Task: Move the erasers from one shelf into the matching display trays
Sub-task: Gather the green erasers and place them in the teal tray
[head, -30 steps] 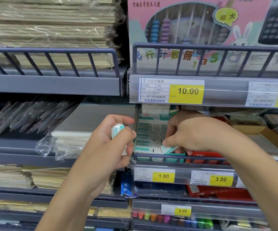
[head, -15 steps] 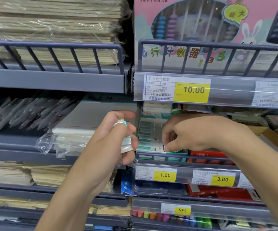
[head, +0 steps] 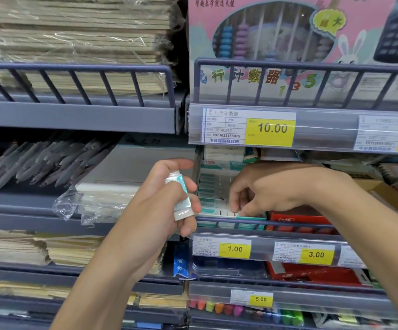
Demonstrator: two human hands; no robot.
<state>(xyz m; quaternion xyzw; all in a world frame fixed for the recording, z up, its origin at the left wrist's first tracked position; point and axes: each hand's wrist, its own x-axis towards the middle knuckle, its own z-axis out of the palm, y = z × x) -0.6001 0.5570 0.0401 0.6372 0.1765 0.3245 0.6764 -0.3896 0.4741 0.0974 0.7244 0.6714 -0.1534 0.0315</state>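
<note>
**Eraser handling and visibility limits at the display tray**

While the left hand (head: 159,206) keeps a small stack of wrapped erasers (head: 181,197) clamped between thumb and curled fingers, just left of the tray, the right hand (head: 262,189) reaches into the display tray (head: 250,218) with its fingertips (head: 234,208) pressed down at the front row of erasers (head: 211,194) already seated there. Whether the right hand pinches one eraser or only nudges it into line cannot be determined; the fingers are curled and their tips are partly hidden behind the row.

Handling assessment: each eraser is judged light, small and firm but slightly yielding. The glossy film wrap is likely slippery, so grip across the two long side faces, not the ends. A stack held in one hand may fan out or slide if pressure is relaxed. The items are not fragile.

Visibility limits: the rear of the tray lies in shadow under the upper shelf rail (head: 312,129), and the count of free slots cannot be read. The right wrist covers the tray's right side. Print on the eraser sleeves is too small to read. The price label (head: 221,248) below reads 1.00.
</note>
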